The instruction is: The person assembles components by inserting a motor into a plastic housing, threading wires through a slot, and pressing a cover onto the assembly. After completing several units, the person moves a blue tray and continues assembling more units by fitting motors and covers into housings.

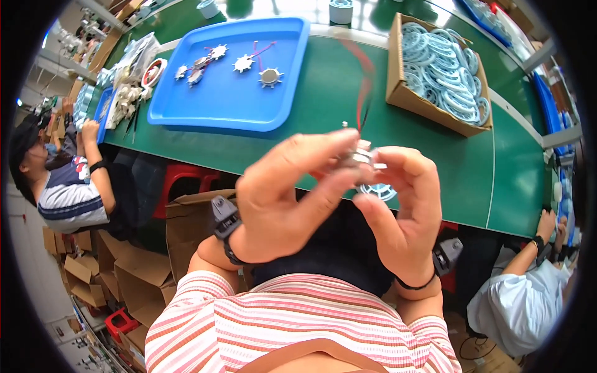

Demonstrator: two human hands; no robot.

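Observation:
My left hand and my right hand are raised together in front of me, above the near edge of the green table. Both pinch one small metallic part between their fingertips; red and black wires run up from it toward the table. A light blue ring-shaped piece shows just under the fingers of my right hand. Whether that ring is joined to the metal part is hidden by my fingers.
A blue tray with several small star-shaped metal parts lies at the far left. A cardboard box full of light blue rings stands at the right. Other people sit to my left and right. Cardboard boxes stand below the table.

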